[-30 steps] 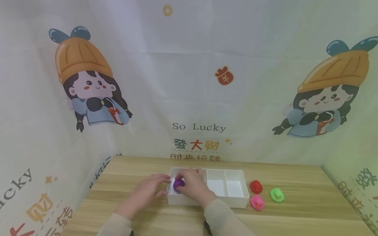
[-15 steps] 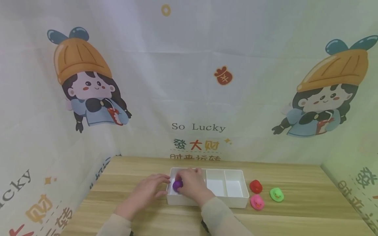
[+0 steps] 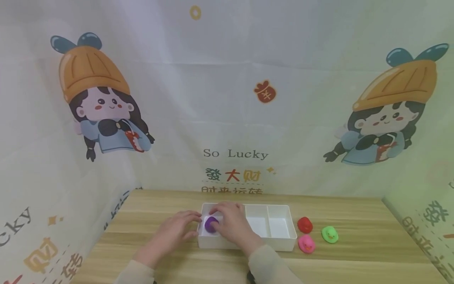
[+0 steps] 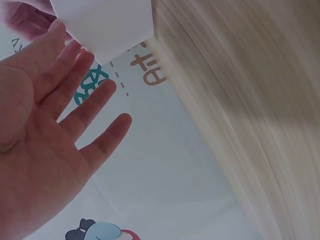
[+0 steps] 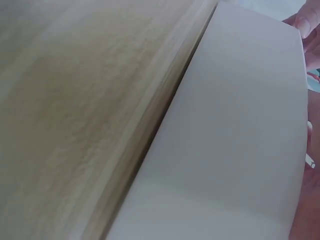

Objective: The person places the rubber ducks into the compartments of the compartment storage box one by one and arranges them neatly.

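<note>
A white divided box (image 3: 255,244) lies lengthwise on the wooden table. In its leftmost compartment sits a small rounded purple toy (image 3: 209,225). Over that end of the box is my right hand (image 3: 235,225), its index finger lifted off the toy and its thumb tip overlapping the toy's right side. My left hand (image 3: 174,232) is at the box's left end, fingertips right at the wall. The left wrist view shows the left hand's fingers (image 4: 102,107) spread and fairly straight beside the white wall. From the right wrist, the box's long side (image 5: 220,125) hides most of the right hand.
Right of the box lie a red toy (image 3: 305,225), a pink rubber duck (image 3: 306,244) and a green rubber duck (image 3: 330,234). A printed cloth (image 3: 198,130) hangs behind the wooden table (image 3: 361,244) and along its sides.
My right hand's index finger has come away from the purple toy, which it was pinching with the thumb; the toy now rests in the compartment. My left hand stays at the box's end.
</note>
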Motion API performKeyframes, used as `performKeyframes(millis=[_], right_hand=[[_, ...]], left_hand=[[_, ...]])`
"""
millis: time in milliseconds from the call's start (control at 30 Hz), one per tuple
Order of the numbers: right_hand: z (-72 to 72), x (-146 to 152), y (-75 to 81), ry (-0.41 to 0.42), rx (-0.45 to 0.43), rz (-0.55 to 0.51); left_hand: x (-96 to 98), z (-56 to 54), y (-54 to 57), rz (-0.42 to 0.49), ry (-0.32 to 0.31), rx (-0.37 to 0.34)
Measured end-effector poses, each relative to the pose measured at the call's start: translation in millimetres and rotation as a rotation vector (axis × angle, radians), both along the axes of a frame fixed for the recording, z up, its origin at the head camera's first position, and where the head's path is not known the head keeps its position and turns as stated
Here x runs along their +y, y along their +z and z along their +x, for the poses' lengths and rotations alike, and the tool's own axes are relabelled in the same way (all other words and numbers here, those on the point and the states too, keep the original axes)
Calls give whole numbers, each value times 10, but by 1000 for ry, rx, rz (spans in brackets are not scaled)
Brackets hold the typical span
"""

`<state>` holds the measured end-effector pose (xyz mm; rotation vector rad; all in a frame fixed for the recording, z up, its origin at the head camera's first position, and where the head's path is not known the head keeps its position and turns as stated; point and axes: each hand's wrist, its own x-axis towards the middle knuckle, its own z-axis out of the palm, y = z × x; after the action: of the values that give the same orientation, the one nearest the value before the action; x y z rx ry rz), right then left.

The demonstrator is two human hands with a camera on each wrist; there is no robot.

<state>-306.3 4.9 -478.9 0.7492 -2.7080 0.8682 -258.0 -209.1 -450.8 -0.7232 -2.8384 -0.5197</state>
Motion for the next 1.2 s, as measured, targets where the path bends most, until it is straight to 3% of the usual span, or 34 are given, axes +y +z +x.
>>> performKeyframes(millis=[267, 533, 1200], right_hand=[[95, 89, 2, -37, 54, -74], [158, 215, -33, -107, 178, -44], [233, 585, -46, -172, 224, -81]], left_hand=[[-4, -9, -3, -1, 13, -2], [-1, -15, -18, 7, 9, -18], [14, -2, -17, 25, 1, -15]])
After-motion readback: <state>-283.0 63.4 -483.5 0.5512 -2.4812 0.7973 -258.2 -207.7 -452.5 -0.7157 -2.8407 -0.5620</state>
